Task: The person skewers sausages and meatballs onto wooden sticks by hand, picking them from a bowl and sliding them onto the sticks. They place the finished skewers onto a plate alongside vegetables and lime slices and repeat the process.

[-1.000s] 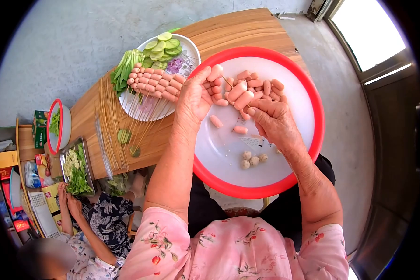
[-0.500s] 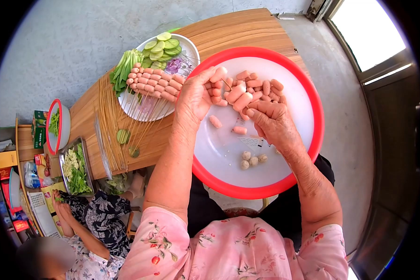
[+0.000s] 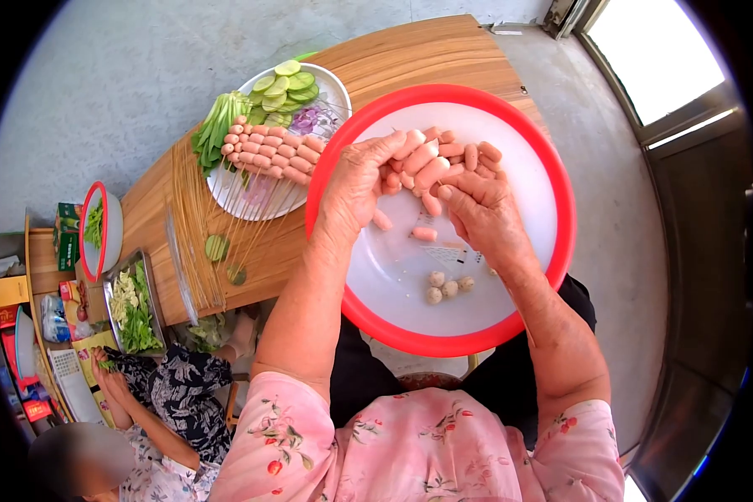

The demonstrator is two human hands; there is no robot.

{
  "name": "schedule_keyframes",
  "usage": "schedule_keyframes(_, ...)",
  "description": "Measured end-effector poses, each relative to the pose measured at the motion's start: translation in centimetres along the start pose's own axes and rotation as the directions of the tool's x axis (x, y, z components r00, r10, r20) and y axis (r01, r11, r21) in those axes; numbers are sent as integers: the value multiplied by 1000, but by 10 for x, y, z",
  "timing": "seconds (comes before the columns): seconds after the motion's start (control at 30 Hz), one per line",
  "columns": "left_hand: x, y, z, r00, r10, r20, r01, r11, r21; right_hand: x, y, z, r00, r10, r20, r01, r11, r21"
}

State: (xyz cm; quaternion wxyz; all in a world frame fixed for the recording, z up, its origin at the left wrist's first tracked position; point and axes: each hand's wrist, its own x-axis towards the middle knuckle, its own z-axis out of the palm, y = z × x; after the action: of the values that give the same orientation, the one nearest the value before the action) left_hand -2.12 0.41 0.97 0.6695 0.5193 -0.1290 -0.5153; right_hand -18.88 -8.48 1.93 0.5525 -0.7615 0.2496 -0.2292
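Note:
Over the basin, my left hand (image 3: pixel 361 180) pinches a small pink sausage (image 3: pixel 409 145) between thumb and fingers. More small sausages show under its curled fingers. My right hand (image 3: pixel 487 211) is closed on the lower end of a thin skewer, mostly hidden by the fingers. Two sausages (image 3: pixel 427 164) sit side by side across this skewer, and the pinched one lies against them as a third. Loose sausages (image 3: pixel 472 156) are heaped in the basin beyond my hands. A single sausage (image 3: pixel 424 233) and several speckled pale balls (image 3: pixel 450 289) lie nearer to me.
The white basin has a red rim (image 3: pixel 566 209). Left of it, a white plate (image 3: pixel 343 96) on the wooden table (image 3: pixel 427 50) holds skewered sausages (image 3: pixel 276 151), cucumber slices (image 3: pixel 289 88) and greens. Bare skewers (image 3: pixel 194 226) lie alongside. Another person (image 3: pixel 167 418) sits at lower left, handling greens.
My left hand has moved right with its sausage, which now lies against the two on the skewer. The bare skewer tip seen between them before is covered.

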Motion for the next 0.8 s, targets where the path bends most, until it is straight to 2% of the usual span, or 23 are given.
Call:
schedule_keyframes(0.03,-2,-1,2,999,-10,48,9,1000,13,0,0,0,998,62,1,-62,998,30)
schedule_keyframes(0.17,-4,6,14,992,-58,113,67,995,-75,1,-6,-2,994,99,39,-102,989,105)
schedule_keyframes(0.23,-8,7,22,992,36,125,-23,995,-102,0,-13,-3,981,160,107,-175,973,152)
schedule_keyframes(0.27,-9,9,25,992,36,122,-24,994,-102,-1,-15,-4,981,160,109,-176,973,153)
schedule_keyframes(0.33,-10,12,28,999,33,-17,-34,996,-77,-3,-17,-6,932,306,196,-323,945,56)
schedule_keyframes(0.37,-6,9,20,999,33,-18,-34,996,-79,-4,-17,-6,931,307,198,-323,945,55)
schedule_keyframes(0.43,1,7,4,986,31,161,-10,991,-133,-6,-15,-5,948,257,190,-270,962,42)
schedule_keyframes(0.47,4,2,1,986,30,161,-8,991,-134,-6,-15,-4,947,259,190,-271,962,42)
schedule_keyframes(0.53,1,2,8,1000,-7,-3,6,989,-149,-6,-15,0,964,223,143,-240,965,109)
schedule_keyframes(0.67,-1,1,4,1000,-5,18,8,987,-163,-7,-18,-1,971,204,124,-217,972,93)
schedule_keyframes(0.77,-8,7,11,999,-26,37,29,997,-75,-6,-11,1,959,247,138,-259,962,82)
schedule_keyframes(0.8,-11,8,17,998,-20,52,23,998,-61,-4,-4,3,985,144,93,-145,989,12)
